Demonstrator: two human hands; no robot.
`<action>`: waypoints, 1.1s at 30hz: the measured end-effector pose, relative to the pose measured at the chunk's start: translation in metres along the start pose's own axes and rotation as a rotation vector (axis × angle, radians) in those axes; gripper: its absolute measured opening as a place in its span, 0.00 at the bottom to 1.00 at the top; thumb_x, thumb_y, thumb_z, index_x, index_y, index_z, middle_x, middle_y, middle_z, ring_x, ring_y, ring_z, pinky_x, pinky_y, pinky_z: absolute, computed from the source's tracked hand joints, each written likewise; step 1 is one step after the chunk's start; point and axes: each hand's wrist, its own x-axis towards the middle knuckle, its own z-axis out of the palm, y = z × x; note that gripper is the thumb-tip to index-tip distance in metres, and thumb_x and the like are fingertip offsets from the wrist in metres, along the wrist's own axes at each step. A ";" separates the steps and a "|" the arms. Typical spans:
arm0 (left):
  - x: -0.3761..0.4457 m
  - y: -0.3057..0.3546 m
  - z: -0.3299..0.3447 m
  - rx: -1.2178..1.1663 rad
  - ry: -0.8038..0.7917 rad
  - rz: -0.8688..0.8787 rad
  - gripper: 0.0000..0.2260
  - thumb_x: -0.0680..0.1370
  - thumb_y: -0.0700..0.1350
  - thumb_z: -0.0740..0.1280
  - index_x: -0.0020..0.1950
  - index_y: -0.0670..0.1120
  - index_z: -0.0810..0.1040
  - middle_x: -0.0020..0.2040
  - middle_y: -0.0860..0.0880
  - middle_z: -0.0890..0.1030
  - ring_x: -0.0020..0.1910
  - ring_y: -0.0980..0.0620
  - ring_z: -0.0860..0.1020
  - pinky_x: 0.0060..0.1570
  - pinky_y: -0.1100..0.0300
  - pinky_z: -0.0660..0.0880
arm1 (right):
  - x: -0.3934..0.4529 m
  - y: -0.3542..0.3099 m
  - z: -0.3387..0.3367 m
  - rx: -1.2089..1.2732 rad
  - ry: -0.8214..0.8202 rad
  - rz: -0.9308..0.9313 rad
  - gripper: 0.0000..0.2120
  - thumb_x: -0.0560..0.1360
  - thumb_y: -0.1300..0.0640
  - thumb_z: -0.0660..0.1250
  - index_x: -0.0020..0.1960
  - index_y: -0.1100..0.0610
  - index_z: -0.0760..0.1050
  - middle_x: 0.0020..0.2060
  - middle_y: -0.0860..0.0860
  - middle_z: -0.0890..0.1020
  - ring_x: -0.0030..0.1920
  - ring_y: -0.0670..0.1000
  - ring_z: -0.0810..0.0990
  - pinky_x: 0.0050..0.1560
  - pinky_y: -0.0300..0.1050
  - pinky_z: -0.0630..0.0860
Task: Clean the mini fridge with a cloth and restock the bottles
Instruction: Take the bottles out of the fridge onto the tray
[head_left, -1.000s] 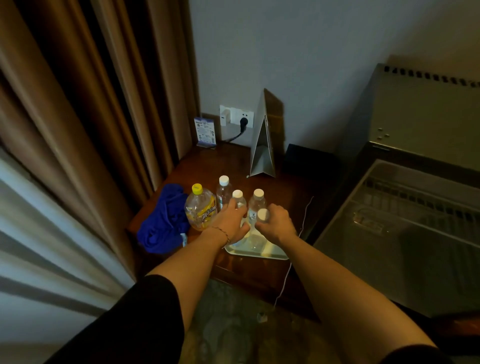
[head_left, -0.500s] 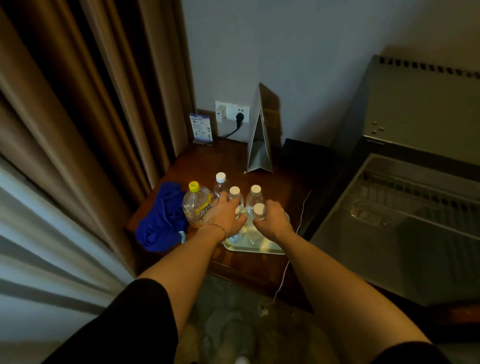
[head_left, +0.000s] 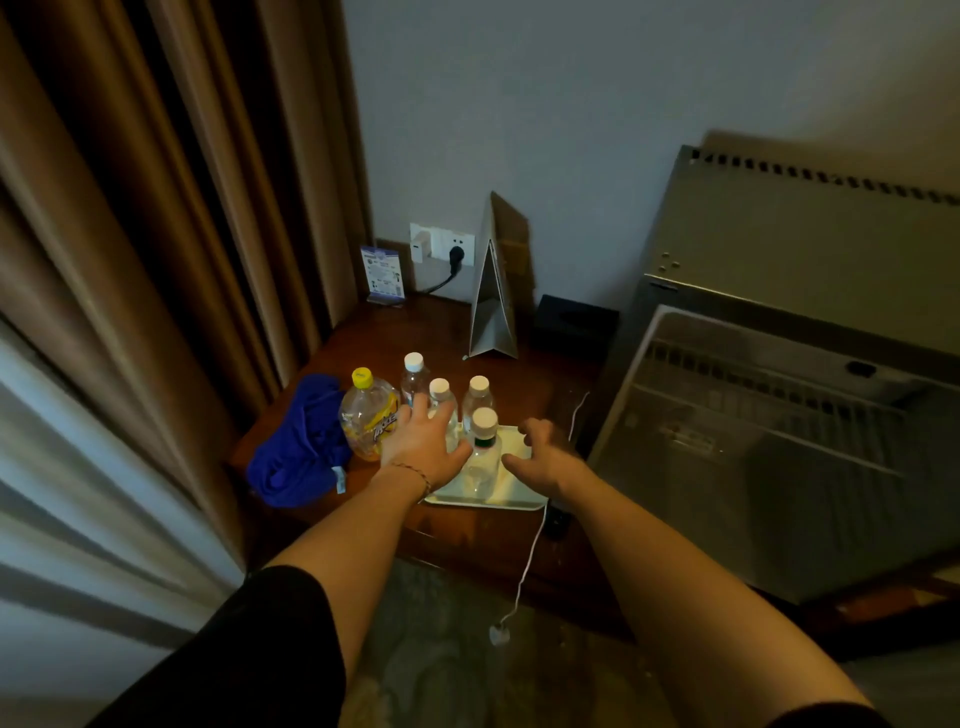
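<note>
Nearest water bottle (head_left: 483, 451): clear, white cap, upright, long axis vertical, cap uppermost; stands on a pale tray (head_left: 511, 496) at the front edge of a dark wooden side table (head_left: 540, 384). Three further white-capped bottles (head_left: 478, 397) stand upright just behind it, with a rounder yellow-capped bottle (head_left: 370, 413) to their left. Left hand (head_left: 426, 447): palm down, fingers spread and straight, reaching over the group, fingertips by the rear bottles, thumb beside the nearest bottle; holds nothing. Right hand (head_left: 545, 460): just right of the nearest bottle, over the tray, fingers loosely curled, thumb pointing toward the bottle, a gap between; holds nothing. Blue cloth (head_left: 298, 447): crumpled on the table's left end, touching the yellow-capped bottle. Mini fridge (head_left: 779, 415): at right, door open, wire shelves visible inside. Also present: folded tent card (head_left: 493, 306), small leaflet stand (head_left: 383, 273), wall socket with black plug (head_left: 457, 249), white cable (head_left: 530, 561) hanging over the table front, brown curtain (head_left: 208, 208) at left.
</note>
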 end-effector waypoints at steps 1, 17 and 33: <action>-0.003 0.004 -0.002 -0.003 0.018 -0.008 0.31 0.76 0.64 0.61 0.76 0.56 0.57 0.71 0.48 0.60 0.70 0.44 0.62 0.55 0.46 0.77 | -0.004 0.003 -0.003 -0.009 0.005 -0.007 0.29 0.78 0.48 0.69 0.74 0.56 0.64 0.70 0.55 0.68 0.66 0.57 0.72 0.65 0.53 0.74; -0.049 0.178 0.050 0.030 -0.227 0.165 0.29 0.76 0.64 0.62 0.73 0.52 0.66 0.69 0.44 0.69 0.64 0.40 0.71 0.59 0.45 0.75 | -0.092 0.145 -0.086 -0.153 0.074 0.064 0.30 0.79 0.41 0.64 0.74 0.56 0.66 0.70 0.55 0.70 0.66 0.57 0.73 0.65 0.51 0.73; -0.049 0.209 0.091 0.112 -0.232 0.182 0.25 0.78 0.63 0.60 0.72 0.53 0.65 0.71 0.46 0.66 0.67 0.43 0.71 0.61 0.48 0.74 | -0.069 0.215 -0.071 -0.284 0.178 0.038 0.31 0.81 0.42 0.61 0.78 0.55 0.59 0.77 0.55 0.60 0.73 0.58 0.63 0.69 0.54 0.68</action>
